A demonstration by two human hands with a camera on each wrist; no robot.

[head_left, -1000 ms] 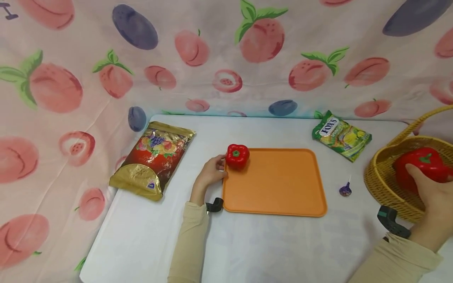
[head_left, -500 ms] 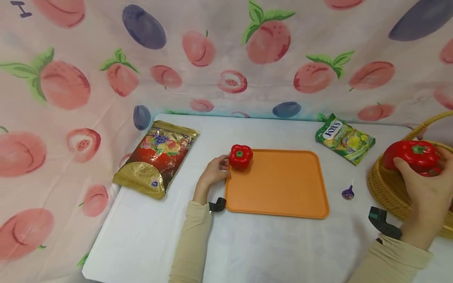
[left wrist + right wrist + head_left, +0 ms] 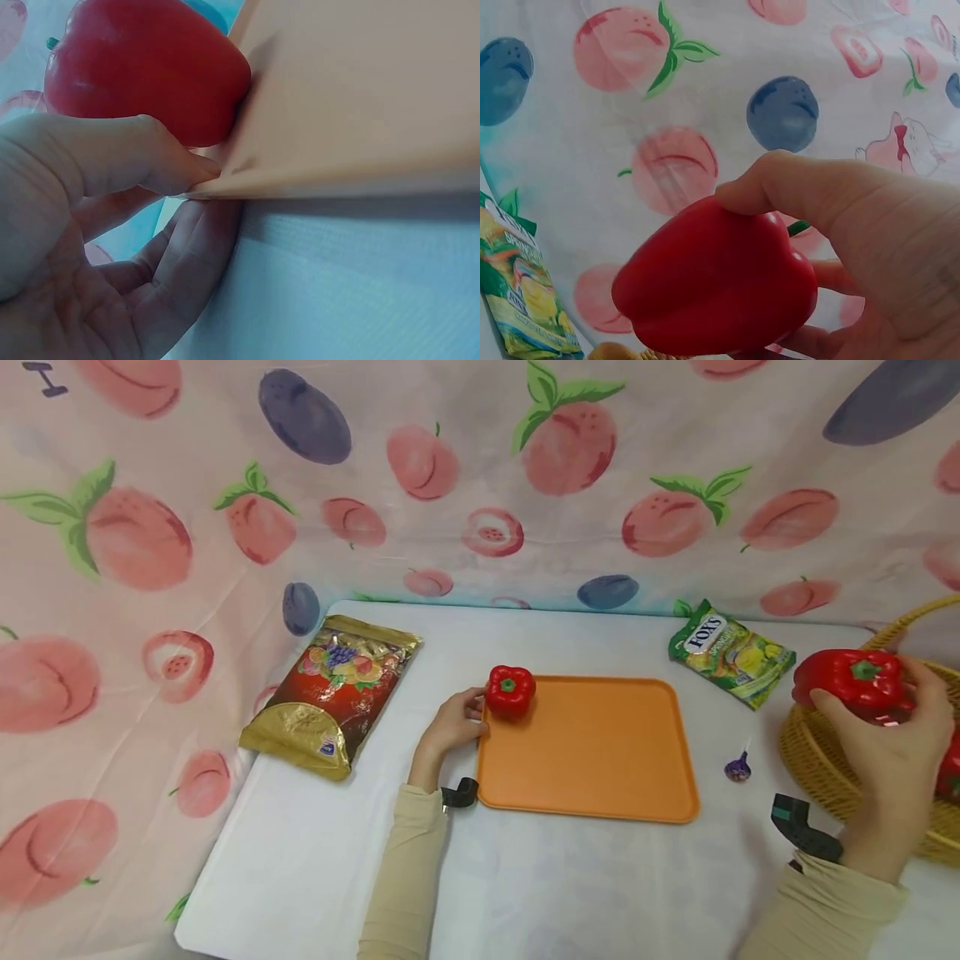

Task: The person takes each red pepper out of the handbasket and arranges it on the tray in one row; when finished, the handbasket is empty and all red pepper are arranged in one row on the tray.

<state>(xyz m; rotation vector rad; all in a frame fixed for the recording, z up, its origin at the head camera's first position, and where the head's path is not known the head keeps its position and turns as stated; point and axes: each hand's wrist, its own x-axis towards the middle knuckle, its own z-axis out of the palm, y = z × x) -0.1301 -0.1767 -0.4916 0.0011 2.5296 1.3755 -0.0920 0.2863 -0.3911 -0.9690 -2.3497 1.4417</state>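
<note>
My left hand [image 3: 452, 723] pinches the left rim of an orange tray [image 3: 592, 768], thumb on top and fingers beneath, as the left wrist view shows. A red bell pepper [image 3: 510, 692] with a green stem sits in the tray's far left corner, right beside that thumb. My right hand [image 3: 892, 752] grips a second red bell pepper [image 3: 720, 285] between thumb and fingers, held up over the left rim of a wicker basket [image 3: 813, 760]. Inside the basket, partly behind my wrist, another red pepper [image 3: 951, 768] shows at the frame's right edge.
A red and gold packet [image 3: 330, 693] lies left of the tray. Behind and right of the tray is a green FOX'S candy bag [image 3: 731, 653]. A purple lollipop [image 3: 738, 767] lies between tray and basket. Fruit-print cloth [image 3: 465, 460] hangs behind the white table [image 3: 570, 893].
My right hand has lifted the pepper up out of the basket and moved it left over the rim. The left hand stays at the tray; the head view has shifted slightly.
</note>
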